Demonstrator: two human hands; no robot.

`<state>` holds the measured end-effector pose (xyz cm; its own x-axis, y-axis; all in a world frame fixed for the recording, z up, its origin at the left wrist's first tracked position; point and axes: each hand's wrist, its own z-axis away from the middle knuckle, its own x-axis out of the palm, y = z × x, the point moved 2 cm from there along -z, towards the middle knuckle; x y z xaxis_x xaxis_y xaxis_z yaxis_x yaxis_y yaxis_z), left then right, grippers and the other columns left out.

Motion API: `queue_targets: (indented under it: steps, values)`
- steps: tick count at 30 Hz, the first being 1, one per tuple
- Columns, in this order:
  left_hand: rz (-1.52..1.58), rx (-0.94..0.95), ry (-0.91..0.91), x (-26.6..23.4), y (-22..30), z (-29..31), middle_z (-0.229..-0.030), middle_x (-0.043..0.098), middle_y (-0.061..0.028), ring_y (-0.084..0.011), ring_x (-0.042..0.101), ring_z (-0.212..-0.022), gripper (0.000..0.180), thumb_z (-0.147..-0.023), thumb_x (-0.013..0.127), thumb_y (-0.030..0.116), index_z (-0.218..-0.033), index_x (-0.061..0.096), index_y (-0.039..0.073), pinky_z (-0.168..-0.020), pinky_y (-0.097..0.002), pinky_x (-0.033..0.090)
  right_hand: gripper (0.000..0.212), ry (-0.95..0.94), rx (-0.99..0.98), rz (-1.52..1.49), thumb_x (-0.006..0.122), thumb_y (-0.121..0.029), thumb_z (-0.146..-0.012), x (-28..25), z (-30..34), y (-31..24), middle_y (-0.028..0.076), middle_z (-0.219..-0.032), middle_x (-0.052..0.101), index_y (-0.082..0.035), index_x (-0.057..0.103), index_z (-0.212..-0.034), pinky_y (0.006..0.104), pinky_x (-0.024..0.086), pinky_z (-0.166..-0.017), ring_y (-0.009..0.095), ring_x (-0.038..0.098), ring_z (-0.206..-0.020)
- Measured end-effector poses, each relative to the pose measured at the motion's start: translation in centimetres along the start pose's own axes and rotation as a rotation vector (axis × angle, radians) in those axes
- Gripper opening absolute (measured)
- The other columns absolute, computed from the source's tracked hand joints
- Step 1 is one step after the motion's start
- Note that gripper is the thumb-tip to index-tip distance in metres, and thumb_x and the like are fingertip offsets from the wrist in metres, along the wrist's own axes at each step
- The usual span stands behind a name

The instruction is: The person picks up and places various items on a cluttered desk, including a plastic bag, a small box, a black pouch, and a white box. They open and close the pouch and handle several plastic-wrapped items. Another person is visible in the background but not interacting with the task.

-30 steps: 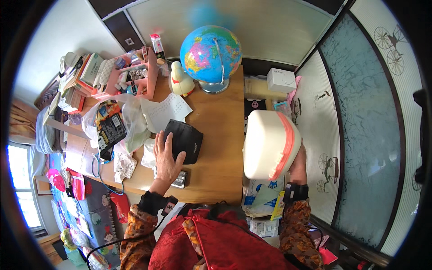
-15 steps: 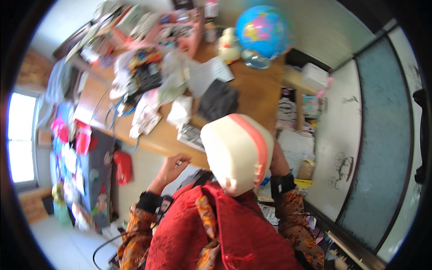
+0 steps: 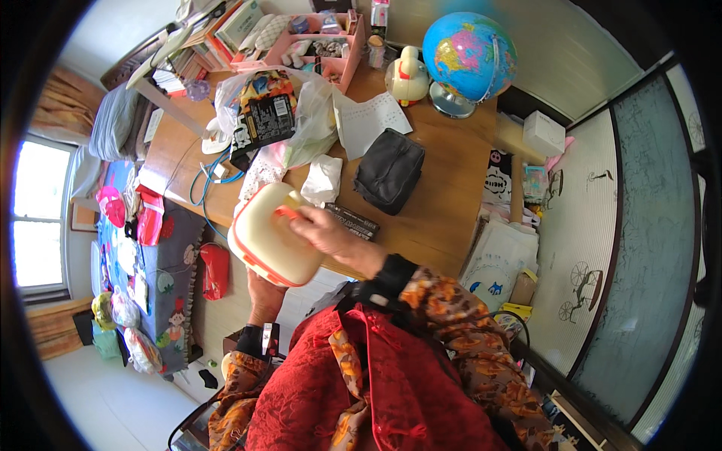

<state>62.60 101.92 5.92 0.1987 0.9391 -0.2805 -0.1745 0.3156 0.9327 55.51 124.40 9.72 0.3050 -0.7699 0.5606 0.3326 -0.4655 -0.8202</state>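
A cream box (image 3: 274,240) with rounded corners and an orange-red seam is held up in front of me, at the table's near edge. My left hand (image 3: 265,295) holds it from below; the box hides most of that hand's fingers. On top, my right hand (image 3: 331,234) has its fingers closed at the orange handle (image 3: 288,213). Just beyond the box lie a crumpled white tissue (image 3: 322,180) and a flat black package (image 3: 352,222). A soft black pouch (image 3: 389,171) rests farther right on the table.
On the wooden table (image 3: 440,207) stand a globe (image 3: 468,59), a cream figurine (image 3: 408,79) and a pink organizer (image 3: 350,64). Plastic bags (image 3: 312,113), a black packet (image 3: 263,120) and a blue cable (image 3: 197,184) crowd its left half. A bed (image 3: 169,263) is at far left.
The box has moved left and turned, so its handle now shows. My left hand, free before, has come under it. My right hand has shifted from its far side onto the handle.
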Motion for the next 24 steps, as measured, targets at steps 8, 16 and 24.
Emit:
queue_targets:
  steps: [8,16,24]
  values:
    - [0.941,-0.300,0.125,-0.8,-2.2,-4.5,-0.150,0.038,-0.0078,-0.0329,0.039,-0.136,0.078,-0.092,0.030,0.072,-0.151,0.028,0.020,-0.108,-0.0560,0.033,0.063,0.000,-0.301,0.833,0.071,-0.026,-0.079,2.8,-6.7,2.5,0.020,-0.124,0.059,0.002,0.050,-0.133,0.0451,0.040,-0.101,0.039,0.054,-0.116]
    - [1.074,-0.309,0.314,-2.7,-3.8,-8.6,-0.149,0.041,-0.0073,-0.0377,0.041,-0.133,0.080,-0.088,0.024,0.076,-0.148,0.034,0.024,-0.098,-0.0669,0.038,0.045,0.088,-0.483,0.865,0.067,-0.018,-0.083,-1.8,2.5,-3.8,0.017,-0.124,0.058,-0.004,0.058,-0.124,0.0419,0.039,-0.104,0.035,0.051,-0.121]
    - [1.046,-0.446,0.665,-5.0,-8.3,-8.0,-0.137,0.053,-0.0134,-0.0321,0.051,-0.124,0.083,-0.088,0.032,0.075,-0.139,0.046,0.011,-0.102,-0.0570,0.043,0.020,0.387,0.041,0.331,0.059,-0.017,-0.097,-13.0,15.0,-2.8,0.000,-0.083,0.063,-0.001,0.063,-0.107,0.0224,0.048,-0.073,0.006,0.057,-0.078]
